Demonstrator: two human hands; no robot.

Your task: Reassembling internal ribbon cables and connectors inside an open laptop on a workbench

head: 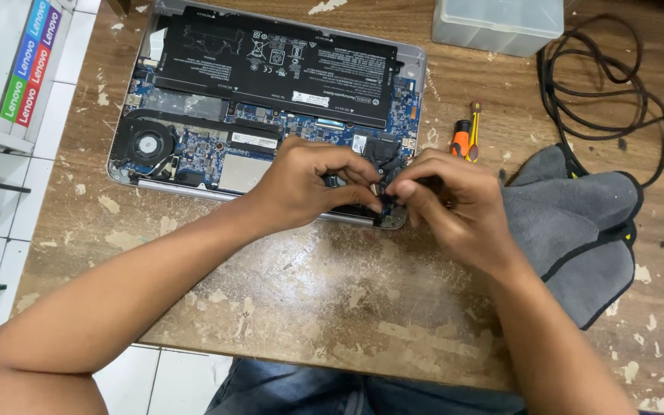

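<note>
My left hand (309, 184) and my right hand (443, 201) meet at the near right corner of the opened laptop (267, 107), which lies back-up on the worn wooden counter (332, 292). Both hands are curled, fingertips pinching a small dark part (384, 189) at that corner; I cannot tell exactly what it is. The long black battery (274, 61) fills the laptop's far half, the fan (146, 144) sits at its left. Just right of the laptop lies an orange screwdriver (464, 137), then a grey cloth (578, 219) and a black cable (601, 77).
</note>
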